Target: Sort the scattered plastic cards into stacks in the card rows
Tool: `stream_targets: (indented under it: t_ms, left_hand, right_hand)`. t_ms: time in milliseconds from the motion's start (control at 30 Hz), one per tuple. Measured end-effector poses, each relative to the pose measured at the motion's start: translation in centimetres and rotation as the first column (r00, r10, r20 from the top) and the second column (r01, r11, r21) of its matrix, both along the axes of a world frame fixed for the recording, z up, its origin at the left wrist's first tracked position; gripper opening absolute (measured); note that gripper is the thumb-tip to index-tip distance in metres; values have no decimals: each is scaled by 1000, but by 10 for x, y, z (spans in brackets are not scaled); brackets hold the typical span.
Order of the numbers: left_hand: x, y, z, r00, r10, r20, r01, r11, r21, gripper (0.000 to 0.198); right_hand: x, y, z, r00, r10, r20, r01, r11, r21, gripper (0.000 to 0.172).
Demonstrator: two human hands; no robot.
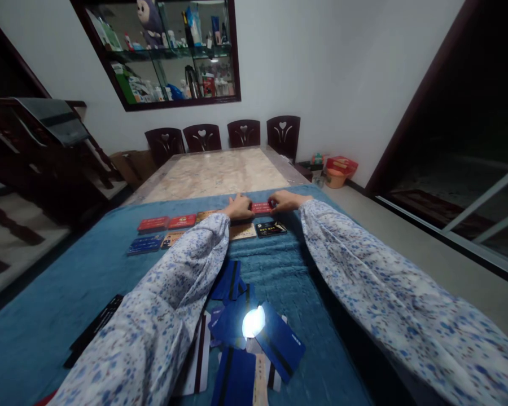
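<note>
A stack of red cards [261, 208] lies at the far side of the blue cloth, at the right end of the back row. My left hand [239, 207] is closed at its left edge, fingers curled. On the opposite edge my right hand [287, 201] pinches the same stack. Just nearer to me are a black VIP card [271, 228] and a beige card [242, 232]. Left of my hands sit two more red stacks [153, 224] [182, 221], a blue stack [145, 244] and an orange-and-dark card [171, 239] partly behind my left sleeve.
Loose blue cards [281, 341] overlap in a pile near me, with a bright glare on them. Black cards [96, 327] lie left of my left forearm. The blue cloth [84, 265] covers the near part of the marble-look table [220, 169]; several dark chairs [243, 133] stand beyond.
</note>
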State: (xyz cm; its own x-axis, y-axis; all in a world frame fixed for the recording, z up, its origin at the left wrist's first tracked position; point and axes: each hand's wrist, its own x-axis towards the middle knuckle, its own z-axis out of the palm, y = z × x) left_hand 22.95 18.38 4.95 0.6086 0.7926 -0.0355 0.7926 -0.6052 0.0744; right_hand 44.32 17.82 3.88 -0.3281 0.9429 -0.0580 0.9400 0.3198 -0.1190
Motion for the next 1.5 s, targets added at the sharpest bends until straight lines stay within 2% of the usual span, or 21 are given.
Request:
stream_targets:
  t_ms: [133,367,500,600,967,1100,1300,1500]
  left_hand:
    - [0,0,-1,1000,-6,-3,6,1000,-9,30]
    - [0,2,-1,999,-37,-21,37,999,-16,29]
    - [2,6,-3,999,-26,-39,25,1000,-14,27]
    - [4,8,-4,999,-8,-33,8,1000,-2,28]
    - [5,8,-4,996,-24,-86,24,1000,-1,27]
    - [2,8,-5,996,-38,-83,39,999,5,32]
    - [-1,5,-7,996,-28,-87,29,999,13,50]
    - [-4,0,-4,994,-23,-109,26,999,21,54]
  right_hand:
    - [-1,2,-1,1000,-2,-3,2,1000,-13,41]
    - [-6,1,5,999,-45,17,46,996,-72,50]
    - [-9,3,5,996,-52,77,60,991,-116,47]
    - [-10,6,4,996,-66,62,74,988,-134,47]
    - [-14,5,5,994,-83,66,91,987,-131,48]
    - [-14,-1,8,996,-73,57,79,990,-120,55]
    - [-14,-5,10,995,-77,63,84,990,-113,60]
    - [-15,-9,11,994,-89,58,95,988,-118,66]
